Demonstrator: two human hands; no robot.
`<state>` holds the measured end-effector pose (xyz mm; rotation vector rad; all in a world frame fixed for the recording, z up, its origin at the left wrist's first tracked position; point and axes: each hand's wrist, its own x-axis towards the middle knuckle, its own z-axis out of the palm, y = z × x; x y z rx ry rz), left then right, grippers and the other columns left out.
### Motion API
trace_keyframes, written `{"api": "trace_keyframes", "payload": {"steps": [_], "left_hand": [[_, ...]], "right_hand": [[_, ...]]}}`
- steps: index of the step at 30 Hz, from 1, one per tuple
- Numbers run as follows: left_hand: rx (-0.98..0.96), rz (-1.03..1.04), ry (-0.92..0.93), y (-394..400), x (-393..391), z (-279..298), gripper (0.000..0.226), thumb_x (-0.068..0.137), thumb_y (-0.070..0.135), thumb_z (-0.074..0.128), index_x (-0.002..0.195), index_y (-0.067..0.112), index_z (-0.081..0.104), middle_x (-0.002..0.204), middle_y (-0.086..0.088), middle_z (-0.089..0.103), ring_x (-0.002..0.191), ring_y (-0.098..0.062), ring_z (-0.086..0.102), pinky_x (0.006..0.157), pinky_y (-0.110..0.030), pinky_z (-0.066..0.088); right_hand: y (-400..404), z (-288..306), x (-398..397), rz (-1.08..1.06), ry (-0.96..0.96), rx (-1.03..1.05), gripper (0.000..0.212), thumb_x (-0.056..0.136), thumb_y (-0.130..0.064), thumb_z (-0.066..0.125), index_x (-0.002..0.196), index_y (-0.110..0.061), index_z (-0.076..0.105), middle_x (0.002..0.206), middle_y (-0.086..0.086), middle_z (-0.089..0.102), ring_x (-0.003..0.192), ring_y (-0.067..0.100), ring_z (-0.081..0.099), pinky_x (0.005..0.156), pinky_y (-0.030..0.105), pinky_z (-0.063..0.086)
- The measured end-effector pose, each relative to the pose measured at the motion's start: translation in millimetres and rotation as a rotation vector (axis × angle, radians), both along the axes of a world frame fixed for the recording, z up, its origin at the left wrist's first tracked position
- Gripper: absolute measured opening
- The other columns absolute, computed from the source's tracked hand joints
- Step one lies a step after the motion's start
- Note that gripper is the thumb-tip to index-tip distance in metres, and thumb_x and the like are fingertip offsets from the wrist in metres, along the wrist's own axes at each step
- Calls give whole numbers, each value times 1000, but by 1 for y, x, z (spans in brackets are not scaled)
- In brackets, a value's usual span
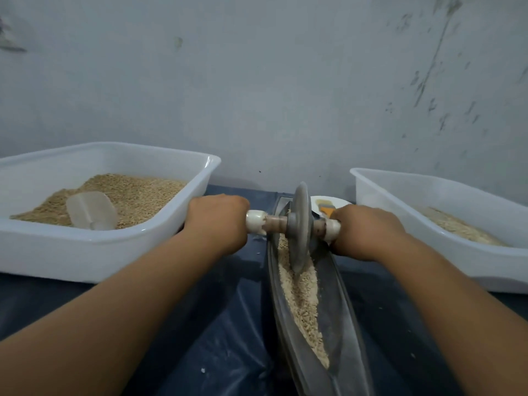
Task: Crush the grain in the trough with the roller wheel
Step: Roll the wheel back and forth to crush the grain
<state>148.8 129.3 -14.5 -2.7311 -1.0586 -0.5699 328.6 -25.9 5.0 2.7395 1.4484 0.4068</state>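
Between the two hands, upright in the far half of the long narrow dark metal trough (341, 318): a grey metal disc-shaped roller wheel (299, 227), its lower edge sunk into the pale tan crushed grain (301, 298). Left hand (218, 222) curled tight round the white-capped wooden axle handle (257, 222) on its side of the disc; right hand (364, 231) wrapped the same way round the opposite white handle end (331, 228). Grain spread along the trough floor from under the wheel toward the near end, below and between the forearms. Just outside the left hand, a large white plastic tub (94, 247) of tan grain with a translucent plastic scoop (91, 210) lying in it. Outside the right hand, a second white plastic tub (457, 252) holding a thinner layer of grain. Just beyond the right hand, a small white plate (341, 202), partly hidden. Under everything, crinkled dark blue plastic sheeting (228, 324).
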Motion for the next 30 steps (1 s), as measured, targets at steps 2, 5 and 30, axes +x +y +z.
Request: {"api": "trace_keyframes", "payload": {"steps": [2, 5, 30], "left_hand": [[11, -5, 4, 4, -7, -11, 25, 77, 24, 62, 70, 30, 39, 70, 9, 51, 62, -11, 48, 59, -28, 38], [-31, -22, 26, 7, -8, -11, 21, 75, 24, 61, 72, 31, 42, 72, 9, 53, 62, -9, 48, 54, -26, 34], [24, -53, 102, 0, 10, 23, 20, 78, 26, 68, 90, 26, 52, 75, 4, 53, 72, -20, 55, 65, -32, 41]], "right_hand": [[-3, -3, 3, 14, -11, -39, 17, 69, -40, 66, 81, -31, 57, 73, -13, 57, 64, 8, 52, 52, 24, 34], [-1, -1, 8, 34, -30, -61, 20, 67, -43, 66, 80, -31, 57, 74, -12, 59, 64, 8, 54, 52, 24, 34], [3, -2, 14, -11, 260, -26, 16, 70, -31, 73, 68, -30, 57, 75, -8, 64, 75, 15, 63, 75, 35, 55]]}}
